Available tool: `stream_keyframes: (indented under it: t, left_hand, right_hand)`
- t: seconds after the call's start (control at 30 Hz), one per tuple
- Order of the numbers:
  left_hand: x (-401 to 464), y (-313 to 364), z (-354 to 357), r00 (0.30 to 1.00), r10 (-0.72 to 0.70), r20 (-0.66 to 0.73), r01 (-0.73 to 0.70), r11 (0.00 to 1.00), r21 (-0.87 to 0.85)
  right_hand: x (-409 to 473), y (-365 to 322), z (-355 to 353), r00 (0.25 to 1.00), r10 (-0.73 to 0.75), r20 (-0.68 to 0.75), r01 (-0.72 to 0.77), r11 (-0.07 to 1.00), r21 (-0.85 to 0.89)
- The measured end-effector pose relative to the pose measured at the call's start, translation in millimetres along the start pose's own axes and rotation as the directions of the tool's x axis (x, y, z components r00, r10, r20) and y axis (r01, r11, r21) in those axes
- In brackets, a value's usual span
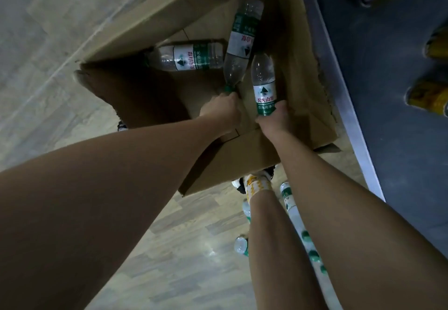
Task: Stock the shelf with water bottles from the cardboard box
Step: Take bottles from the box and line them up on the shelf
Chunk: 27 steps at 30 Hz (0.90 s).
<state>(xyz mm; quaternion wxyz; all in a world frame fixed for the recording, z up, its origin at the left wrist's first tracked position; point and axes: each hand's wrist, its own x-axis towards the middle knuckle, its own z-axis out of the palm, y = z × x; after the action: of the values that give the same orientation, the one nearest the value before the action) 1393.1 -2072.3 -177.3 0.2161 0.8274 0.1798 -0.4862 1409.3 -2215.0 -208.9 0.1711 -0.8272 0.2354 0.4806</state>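
Fingers of the left hand (pixel 221 108) pinch 1 bottle's cap (pixel 228 88); right hand (pixel 275 118) grips another bottle (pixel 263 84) inside the cardboard box (pixel 303 72).

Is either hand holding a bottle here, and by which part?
Left hand grips the long bottle at its green cap; right hand grips another bottle around its lower label.

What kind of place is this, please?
Probably a shop or stockroom aisle. A cardboard box of water bottles sits on a wood-pattern floor beside a low grey shelf carrying yellow drinks.
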Motion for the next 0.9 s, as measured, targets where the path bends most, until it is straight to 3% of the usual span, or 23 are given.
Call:
stream_keyframes:
  t: [0.2,0.4,0.47,0.6,0.73,0.9]
  left_hand:
    - [51,-5,26,0.998,0.062,0.005,-0.062,0.998,-0.021]
    - [68,-20,37,0.998,0.062,-0.008,-0.062,0.998,0.005]
    - [65,-25,35,0.999,0.053,-0.005,-0.052,0.999,0.015]
    - [36,-35,19,1.0,-0.005,-0.008,0.005,0.998,0.057]
    - [-9,-36,-16,0.999,-0.032,0.004,0.031,0.997,0.075]
    - [-72,-21,-71,1.0,-0.005,-0.004,0.006,0.998,0.06]
  right_hand:
    - [52,3,34,0.996,-0.019,-0.089,0.004,0.987,-0.159]
    - [74,-6,40,0.994,-0.015,-0.11,-0.008,0.978,-0.211]
    - [70,-13,38,0.999,0.031,-0.044,-0.037,0.989,-0.144]
    - [32,-24,33,0.972,0.14,0.189,-0.18,0.958,0.221]
    - [-19,-21,15,0.969,0.131,0.211,-0.177,0.96,0.216]
    - [-99,-22,-33,0.987,0.028,0.158,-0.058,0.981,0.186]
